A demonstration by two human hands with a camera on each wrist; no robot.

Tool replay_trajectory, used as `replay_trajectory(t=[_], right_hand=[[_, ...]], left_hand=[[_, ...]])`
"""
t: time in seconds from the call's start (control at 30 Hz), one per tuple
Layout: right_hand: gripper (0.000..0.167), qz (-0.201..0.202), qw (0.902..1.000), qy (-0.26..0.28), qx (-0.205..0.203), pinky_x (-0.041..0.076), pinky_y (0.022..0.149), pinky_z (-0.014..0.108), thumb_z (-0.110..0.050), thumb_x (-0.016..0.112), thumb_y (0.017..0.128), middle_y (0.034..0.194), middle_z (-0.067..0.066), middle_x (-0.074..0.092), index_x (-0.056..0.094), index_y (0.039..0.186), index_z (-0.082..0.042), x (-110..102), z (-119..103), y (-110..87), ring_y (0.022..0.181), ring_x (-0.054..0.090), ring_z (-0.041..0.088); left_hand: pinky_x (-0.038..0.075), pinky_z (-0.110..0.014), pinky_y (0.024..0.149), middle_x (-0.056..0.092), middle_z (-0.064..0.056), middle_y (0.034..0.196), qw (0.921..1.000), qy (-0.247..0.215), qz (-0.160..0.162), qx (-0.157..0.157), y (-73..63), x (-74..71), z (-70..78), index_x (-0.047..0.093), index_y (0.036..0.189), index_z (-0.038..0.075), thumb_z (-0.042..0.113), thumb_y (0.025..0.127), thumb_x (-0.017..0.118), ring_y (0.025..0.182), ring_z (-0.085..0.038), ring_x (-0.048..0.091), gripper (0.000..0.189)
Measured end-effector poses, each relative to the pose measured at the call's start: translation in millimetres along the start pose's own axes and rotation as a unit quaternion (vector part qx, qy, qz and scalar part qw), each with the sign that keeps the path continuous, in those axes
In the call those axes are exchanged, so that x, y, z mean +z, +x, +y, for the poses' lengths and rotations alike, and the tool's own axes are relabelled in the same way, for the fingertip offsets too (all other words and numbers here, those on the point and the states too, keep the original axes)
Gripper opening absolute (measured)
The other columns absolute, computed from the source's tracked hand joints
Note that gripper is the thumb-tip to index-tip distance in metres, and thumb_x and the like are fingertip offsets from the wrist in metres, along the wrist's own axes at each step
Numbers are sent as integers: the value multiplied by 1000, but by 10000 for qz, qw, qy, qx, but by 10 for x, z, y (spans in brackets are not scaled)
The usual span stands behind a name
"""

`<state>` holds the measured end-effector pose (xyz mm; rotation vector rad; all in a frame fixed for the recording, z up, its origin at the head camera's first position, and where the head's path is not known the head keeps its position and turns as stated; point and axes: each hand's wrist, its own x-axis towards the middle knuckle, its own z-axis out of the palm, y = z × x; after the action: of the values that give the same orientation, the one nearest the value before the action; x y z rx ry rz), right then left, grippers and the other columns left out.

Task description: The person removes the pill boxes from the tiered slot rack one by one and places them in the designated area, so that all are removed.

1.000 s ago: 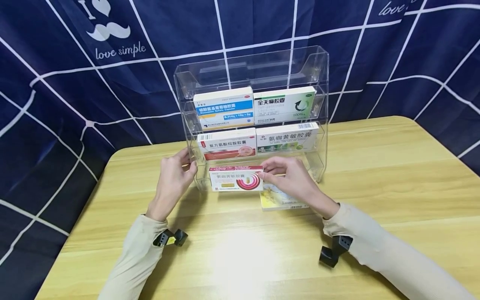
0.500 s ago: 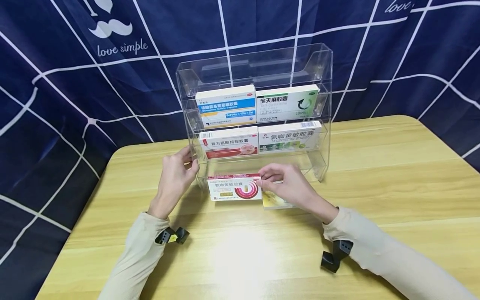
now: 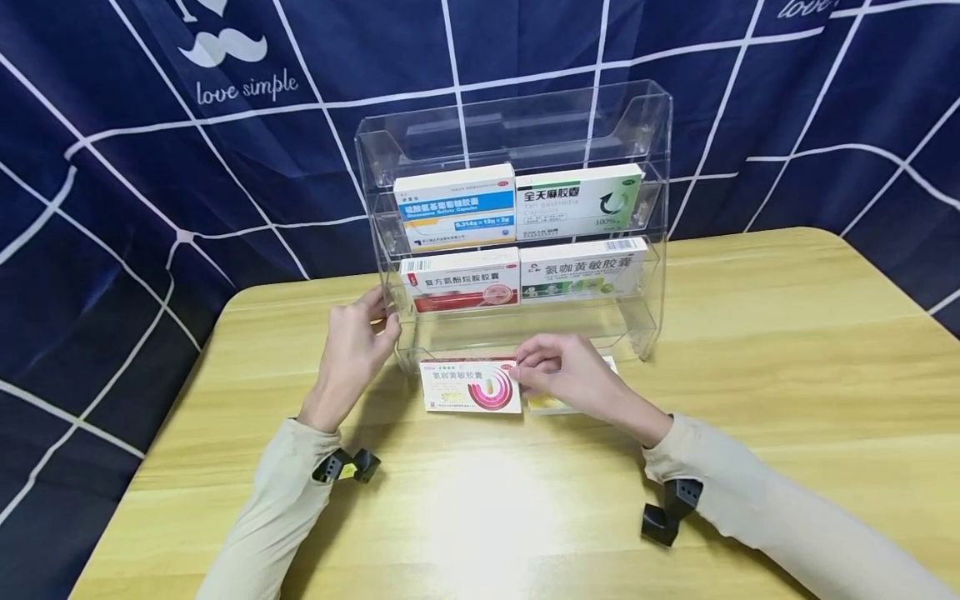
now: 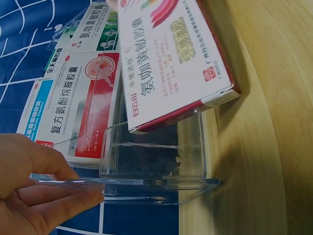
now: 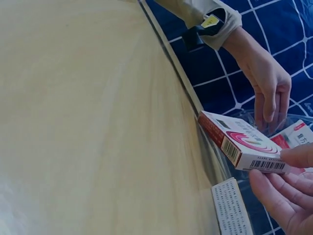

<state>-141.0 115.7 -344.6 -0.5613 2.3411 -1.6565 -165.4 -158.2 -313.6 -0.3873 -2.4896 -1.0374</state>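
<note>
At its right end, a white medicine box [image 3: 457, 390] with pink rings is pinched between the thumb and fingers of my right hand [image 3: 573, 375]. The box is in front of the bottom tier of a clear plastic display rack [image 3: 525, 329]; in the left wrist view this medicine box [image 4: 171, 58] is tilted. My left hand [image 3: 348, 354] grips the rack's left side panel, thumb and fingers on either face of it. Behind and below my right hand lies a yellow-and-white box [image 3: 547, 406], partly hidden.
The middle tier bears a red-and-white box [image 3: 461, 283] and a green-and-white box [image 3: 583, 271]. On the upper tier stand a blue-and-white box [image 3: 455, 208] and a white-and-green box [image 3: 579, 202]. A dark blue checked cloth [image 3: 525, 42] hangs behind the wooden table [image 3: 750, 350].
The medicine box in my right hand has come down and towards me, away from the rack's bottom tier. My left hand keeps its grip on the rack.
</note>
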Motion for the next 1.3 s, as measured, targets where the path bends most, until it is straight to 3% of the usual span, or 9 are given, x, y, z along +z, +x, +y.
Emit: replay_trajectory(t=[0.17,0.27,0.33,0.43,0.5,0.67,0.9,1.13,1.3], right_hand=[[24,-153,9997,110,146,63,63,33,-5,64,90,90,14,68,60,110,9,16,14,13,71,68,25],[25,-204,9992,-260,203,62,57,33,-7,63,90,87,10,69,60,112,6,15,10,1,66,66,23],[26,-164,9957,-910,72,61,57,30,-9,64,90,86,6,69,61,113,4,16,-18,-18,66,65,18],[29,18,9787,-2032,-284,58,62,27,-12,66,88,90,4,69,62,114,1,37,-112,-65,72,64,14],[33,84,9610,-2702,-578,58,72,28,-13,69,87,97,7,69,63,116,0,81,-195,-102,81,64,15],[34,-339,9218,-3706,-1090,59,84,36,-14,73,83,111,12,67,66,113,0,303,-336,-161,99,65,25],[17,-883,8867,-4275,-1526,51,55,18,-6,77,76,84,2,59,63,86,-5,585,-358,-165,74,56,14],[17,-945,8538,-4843,-1659,59,76,29,1,72,76,96,8,64,66,92,-2,676,-303,-173,92,59,21],[21,-928,8395,-5043,-1797,59,73,26,9,68,74,96,8,63,67,93,-1,696,-291,-181,91,58,21]], left_hand=[[61,-43,75,70,-26,92,10000,53,36,33,4,-8,-3,64,100,-12,-9,80,56,83,-36,71,21],[61,-41,74,70,-27,92,10000,32,23,51,7,-3,-6,64,101,-13,-9,81,56,84,-37,71,22],[62,-40,74,69,-28,92,10000,-3,9,50,9,1,-2,64,102,-13,-9,81,55,85,-37,70,23],[62,-39,75,69,-28,94,10000,-54,-14,38,12,4,2,63,103,-14,-9,81,54,87,-37,70,24],[62,-39,75,69,-28,94,10000,-56,-2,46,12,3,6,63,104,-14,-10,81,54,87,-37,70,24],[61,-40,75,69,-28,95,10000,-14,15,45,10,2,7,63,104,-14,-9,81,55,87,-37,70,25],[62,-37,75,69,-29,95,10000,-67,-49,-11,-5,9,9,63,100,-13,-10,82,54,90,-37,69,21],[62,-37,76,68,-29,95,9999,-132,-56,46,2,11,10,63,100,-13,-10,82,53,90,-38,69,21],[62,-37,75,69,-29,94,9999,-120,-53,22,2,5,11,63,100,-13,-9,82,53,90,-37,69,21]])
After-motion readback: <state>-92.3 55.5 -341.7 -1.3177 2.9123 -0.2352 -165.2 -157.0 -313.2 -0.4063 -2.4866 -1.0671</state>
